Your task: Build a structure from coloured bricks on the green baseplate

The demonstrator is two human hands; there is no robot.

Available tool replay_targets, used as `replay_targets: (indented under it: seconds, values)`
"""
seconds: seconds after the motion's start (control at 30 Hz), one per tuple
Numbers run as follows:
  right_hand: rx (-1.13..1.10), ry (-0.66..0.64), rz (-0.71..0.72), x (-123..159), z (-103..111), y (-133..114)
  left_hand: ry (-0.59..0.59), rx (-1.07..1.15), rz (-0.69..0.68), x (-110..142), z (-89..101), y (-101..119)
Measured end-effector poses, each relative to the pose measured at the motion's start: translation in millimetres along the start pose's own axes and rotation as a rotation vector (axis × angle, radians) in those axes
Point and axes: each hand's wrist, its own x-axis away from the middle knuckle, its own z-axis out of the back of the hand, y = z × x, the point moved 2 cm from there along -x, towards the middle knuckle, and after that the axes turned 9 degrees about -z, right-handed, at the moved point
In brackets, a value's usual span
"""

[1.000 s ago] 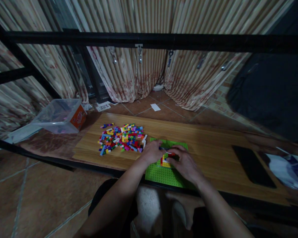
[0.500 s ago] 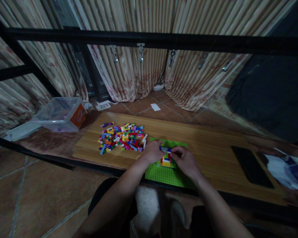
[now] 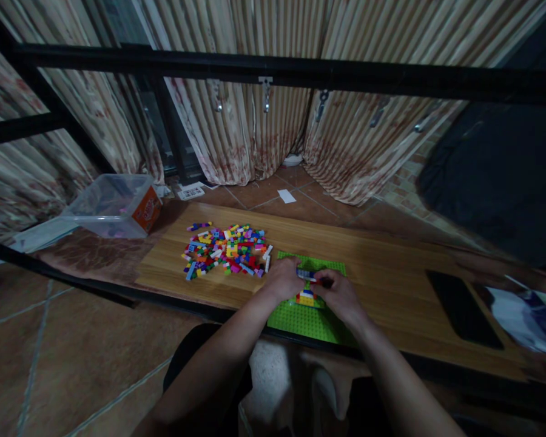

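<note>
Over a green studded baseplate [image 3: 303,318], both my hands meet at a small build of toy bricks [image 3: 306,297] in yellow, red, white and blue. My left hand [image 3: 284,278] has its fingers closed at the left end of a blue and grey-white row of bricks [image 3: 306,275]. At the row's right end, my right hand [image 3: 339,292] pinches with thumb and forefinger. A bit of red shows just under the row near the right fingertips. My fingers partly hide the build and the row's ends.
Left of the baseplate, a heap of mixed loose bricks [image 3: 227,250] lies on the wooden board [image 3: 368,255]. A clear plastic box [image 3: 113,206] with an orange label stands further left. To the right lies a flat black slab [image 3: 464,309] beside a white and purple packet [image 3: 528,315].
The view has shifted slightly. Both hands stay at the brick row, which is now a little more tilted, with more of its pale side and some red showing near the right fingers.
</note>
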Motion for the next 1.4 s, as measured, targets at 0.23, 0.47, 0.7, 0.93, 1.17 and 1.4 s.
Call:
replay_targets:
  seconds: [0.23,0.47,0.7,0.93,1.17,1.4]
  values:
    - [-0.006,0.01,-0.013,-0.6,-0.6,0.4,0.021,0.025,0.005,-1.0,-3.4,-1.0]
    - [-0.015,0.008,-0.031,1.1,-3.6,-1.7,0.028,0.052,0.04,-1.6,-5.6,-0.7]
    - [-0.025,0.002,-0.019,1.8,-3.5,-3.2,0.016,0.027,0.037,1.1,-3.3,3.2]
    - [-0.041,-0.01,0.016,1.7,-1.8,0.3,0.028,-0.006,0.034,5.2,-5.0,3.0]
    - [0.035,0.001,-0.007,0.6,-4.6,1.7,0.013,0.002,0.02,9.4,-0.8,2.7]
    - [0.066,0.038,0.029,-6.8,-6.8,0.6,0.043,-0.01,-0.005,7.5,-2.1,3.8]
